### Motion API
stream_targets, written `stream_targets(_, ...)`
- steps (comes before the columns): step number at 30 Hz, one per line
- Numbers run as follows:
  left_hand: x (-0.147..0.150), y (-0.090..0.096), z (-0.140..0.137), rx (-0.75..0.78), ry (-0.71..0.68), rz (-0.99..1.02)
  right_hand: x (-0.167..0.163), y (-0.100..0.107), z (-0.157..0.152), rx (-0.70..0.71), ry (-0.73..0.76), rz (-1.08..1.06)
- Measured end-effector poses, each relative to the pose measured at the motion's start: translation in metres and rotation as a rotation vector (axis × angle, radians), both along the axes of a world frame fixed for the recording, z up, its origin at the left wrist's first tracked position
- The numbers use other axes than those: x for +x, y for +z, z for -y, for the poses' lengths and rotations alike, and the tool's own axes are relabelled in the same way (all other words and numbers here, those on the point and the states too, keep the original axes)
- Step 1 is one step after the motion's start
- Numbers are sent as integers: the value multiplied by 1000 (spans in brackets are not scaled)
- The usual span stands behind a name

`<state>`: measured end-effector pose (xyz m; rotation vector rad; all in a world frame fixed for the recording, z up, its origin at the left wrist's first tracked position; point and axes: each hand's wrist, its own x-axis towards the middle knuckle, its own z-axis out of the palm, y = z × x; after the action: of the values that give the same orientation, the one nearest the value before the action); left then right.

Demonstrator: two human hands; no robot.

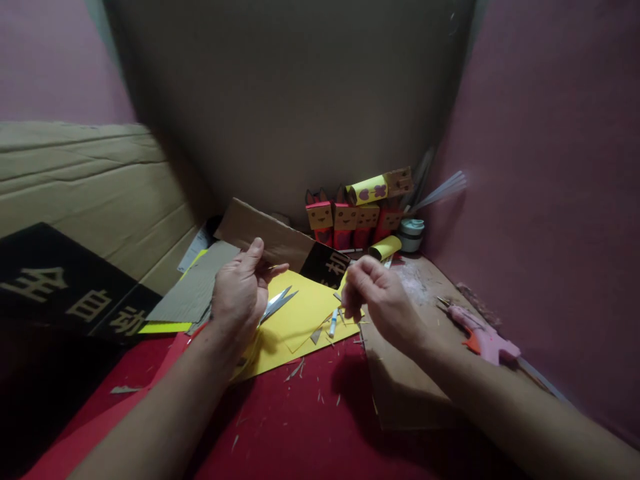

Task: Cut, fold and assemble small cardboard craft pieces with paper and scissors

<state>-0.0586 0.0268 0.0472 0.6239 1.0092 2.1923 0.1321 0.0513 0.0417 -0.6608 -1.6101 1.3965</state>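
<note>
The brown cardboard strip with a black printed end [287,244] is raised above the yellow paper sheet [310,295]. The left hand [241,287] grasps the strip near its lower edge; the right hand [373,290] is curled by the black end, its grip undeterminable. Step in hand, as judged: positioning the strip. The next move calls for a steady left hold, clear of the pointed steel scissors [278,304].

On your view's clock face, you have a pink glue gun with an orange trigger [493,340] at four, a round pale-teal lidded jar [411,235] at three, thin translucent sticks [444,192] at two, and a large creased brown cardboard sheet [75,177] at nine.
</note>
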Motion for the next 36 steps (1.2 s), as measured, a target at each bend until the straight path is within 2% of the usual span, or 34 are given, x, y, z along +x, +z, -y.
stream_targets(5,-10,-3,-5,-24,-32,165,-4,-17,11,-86,382,353)
stream_targets(9,-9,-4,-6,-44,-43,186,-10,-31,8,-266,406,314)
stream_targets(13,-1,-6,-5,23,-82,59,-9,-33,5,-365,349,97)
stream_targets(18,18,-14,7,25,-166,-367,-7,-24,-1,-522,321,-240)
stream_targets(20,22,-17,13,31,-243,-585,-7,-21,-4,-564,263,-343)
stream_targets(23,22,-21,17,154,-355,-1027,-5,-21,-8,-548,210,-421)
stream_targets(25,21,-24,17,277,-322,-1317,-4,-21,-9,-540,209,-423)
stream_targets(28,21,-31,14,405,-130,-1643,-3,-21,-11,-544,218,-443)
stream_targets(31,24,-39,13,430,0,-1774,-3,-20,-13,-532,182,-482)
stream_targets(36,27,-47,12,426,51,-1769,0,-20,-14,-559,165,-476)
